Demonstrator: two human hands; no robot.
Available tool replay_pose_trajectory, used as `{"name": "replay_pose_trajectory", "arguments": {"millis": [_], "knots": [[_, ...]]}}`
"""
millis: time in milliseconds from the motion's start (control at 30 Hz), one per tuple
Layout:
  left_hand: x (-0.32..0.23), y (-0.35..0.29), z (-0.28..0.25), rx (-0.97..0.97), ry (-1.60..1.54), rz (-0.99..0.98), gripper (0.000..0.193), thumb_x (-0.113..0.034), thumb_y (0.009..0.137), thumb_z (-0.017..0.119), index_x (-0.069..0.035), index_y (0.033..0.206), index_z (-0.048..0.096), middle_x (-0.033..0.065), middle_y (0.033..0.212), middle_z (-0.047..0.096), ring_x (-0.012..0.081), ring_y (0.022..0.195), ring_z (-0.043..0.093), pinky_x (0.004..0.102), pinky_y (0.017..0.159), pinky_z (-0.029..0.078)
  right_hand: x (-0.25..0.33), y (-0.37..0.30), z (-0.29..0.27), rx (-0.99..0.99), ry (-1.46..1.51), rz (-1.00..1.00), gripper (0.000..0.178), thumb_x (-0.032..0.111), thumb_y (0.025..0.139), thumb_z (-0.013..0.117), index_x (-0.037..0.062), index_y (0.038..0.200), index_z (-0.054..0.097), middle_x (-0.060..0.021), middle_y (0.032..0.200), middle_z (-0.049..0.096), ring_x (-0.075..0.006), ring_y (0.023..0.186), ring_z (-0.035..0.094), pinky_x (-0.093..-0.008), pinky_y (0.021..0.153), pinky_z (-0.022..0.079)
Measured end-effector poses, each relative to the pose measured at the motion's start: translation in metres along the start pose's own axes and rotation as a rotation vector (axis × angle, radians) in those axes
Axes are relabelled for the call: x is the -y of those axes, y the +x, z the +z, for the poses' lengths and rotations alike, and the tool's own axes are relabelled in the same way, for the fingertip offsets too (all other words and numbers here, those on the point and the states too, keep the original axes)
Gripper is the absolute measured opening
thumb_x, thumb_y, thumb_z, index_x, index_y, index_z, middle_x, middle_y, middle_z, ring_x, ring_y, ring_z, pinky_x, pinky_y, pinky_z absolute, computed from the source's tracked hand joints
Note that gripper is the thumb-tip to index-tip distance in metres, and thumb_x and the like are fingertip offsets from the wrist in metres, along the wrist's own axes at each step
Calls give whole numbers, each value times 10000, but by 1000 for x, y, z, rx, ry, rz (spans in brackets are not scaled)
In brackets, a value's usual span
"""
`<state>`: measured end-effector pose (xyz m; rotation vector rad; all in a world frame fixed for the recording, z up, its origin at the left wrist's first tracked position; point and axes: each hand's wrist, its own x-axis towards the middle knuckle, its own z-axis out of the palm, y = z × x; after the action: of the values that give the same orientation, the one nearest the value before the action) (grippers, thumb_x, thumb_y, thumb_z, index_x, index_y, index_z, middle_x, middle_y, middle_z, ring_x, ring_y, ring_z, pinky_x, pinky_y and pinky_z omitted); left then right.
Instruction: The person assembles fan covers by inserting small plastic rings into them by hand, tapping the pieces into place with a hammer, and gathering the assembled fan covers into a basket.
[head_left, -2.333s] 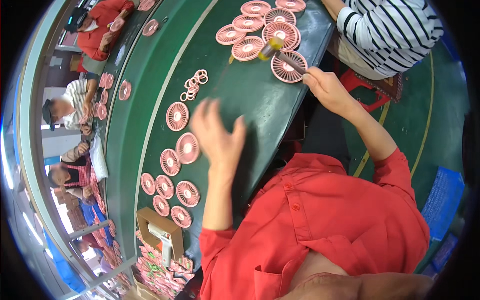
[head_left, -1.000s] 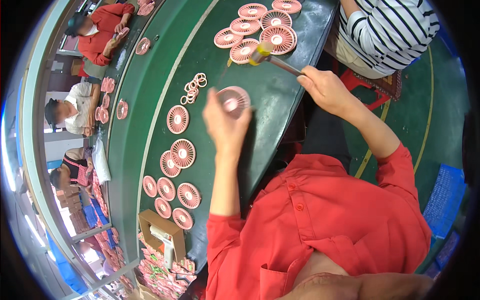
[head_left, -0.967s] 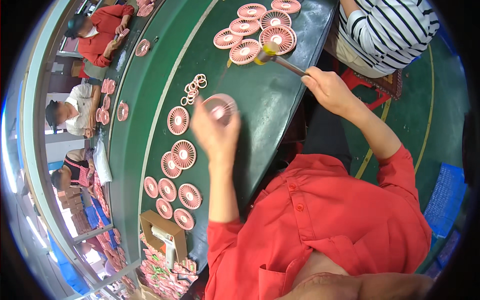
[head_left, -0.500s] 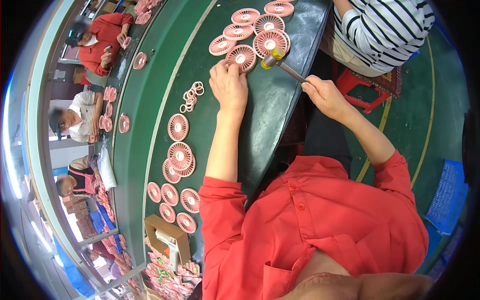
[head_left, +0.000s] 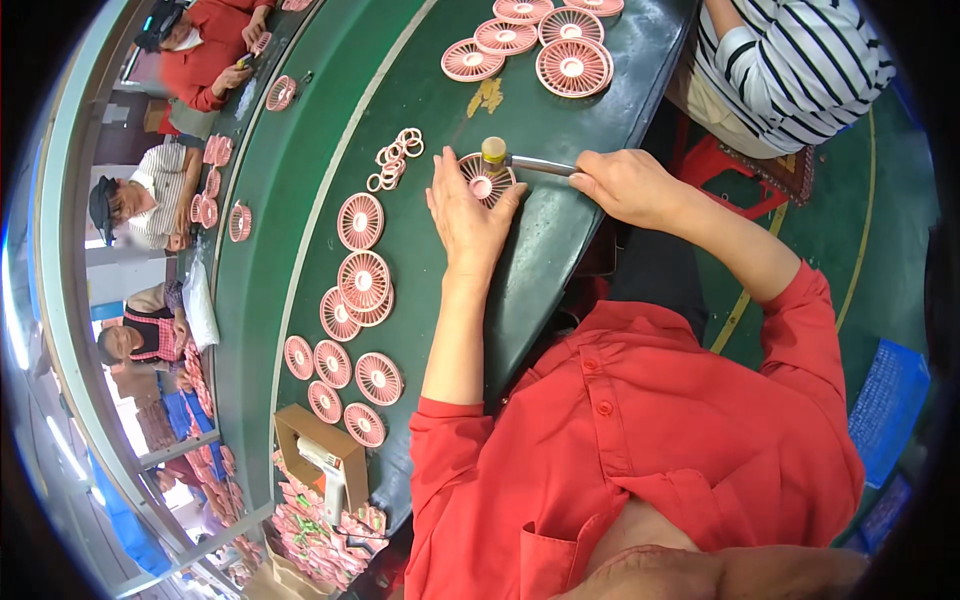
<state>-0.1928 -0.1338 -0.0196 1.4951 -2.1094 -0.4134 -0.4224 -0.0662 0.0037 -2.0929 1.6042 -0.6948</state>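
The box [head_left: 353,468] stands open on the green surface [head_left: 555,125], holding a white tool [head_left: 334,492] whose grip leans out over the side. Pink pieces [head_left: 325,535], some with green, lie heaped just nearer than the box. A row of pink grilles [head_left: 363,280], some overlapping, runs away from its far side, ending near a cluster of rings [head_left: 396,160]. More grilles, the stack [head_left: 574,67] among them, lie well beyond the box to the right.

The surface's edge starts right of the box and slants away to the far right, past a person's striped sleeve [head_left: 738,52]. A strip of green surface runs between that edge and the row.

Beyond and right of the box, the left hand [head_left: 470,222] spreads thumb and fingers around one grille's rim [head_left: 480,187], holding it down. The right hand [head_left: 622,184] is clenched around a hammer [head_left: 530,164]; its head is over that grille, contact unclear.
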Motion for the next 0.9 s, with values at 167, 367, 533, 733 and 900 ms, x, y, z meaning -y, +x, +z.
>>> {"name": "replay_pose_trajectory", "arguments": {"millis": [167,367,533,733,900], "knots": [[-3,-1,-2,38,-100,-94,1280,-364,630,887,43,1524,65,202,1496,409,339,1403,372,633,1142,173,21,17,-4,-181,54,-170,300,302,984,533,18,892,553,-211,719,634,-451,711,620,-517,607,490],[5,0,5,-17,-76,-61,1292,-421,643,870,58,1520,52,202,1465,460,338,1382,407,605,1154,170,26,21,4,153,-288,-141,291,283,963,563,12,858,575,-187,625,625,-402,621,645,-491,570,517],[7,-3,2,-14,-100,-62,1304,-403,623,888,61,1518,61,187,1464,468,326,1376,418,591,1161,166,30,31,-4,80,-271,-98,262,257,962,565,17,859,537,-181,642,612,-404,624,629,-501,541,491],[6,-5,1,-13,-97,-86,1304,-411,628,889,86,1508,65,174,1465,468,337,1379,412,580,1162,174,31,17,14,81,-326,-152,246,259,939,595,32,856,547,-168,637,625,-380,604,644,-472,527,508],[13,-5,3,-2,-82,-65,1296,-440,650,871,90,1510,59,199,1473,452,347,1380,409,575,1163,175,26,23,8,49,-297,-183,254,264,940,594,27,862,550,-175,643,629,-387,613,645,-489,530,504]]}}
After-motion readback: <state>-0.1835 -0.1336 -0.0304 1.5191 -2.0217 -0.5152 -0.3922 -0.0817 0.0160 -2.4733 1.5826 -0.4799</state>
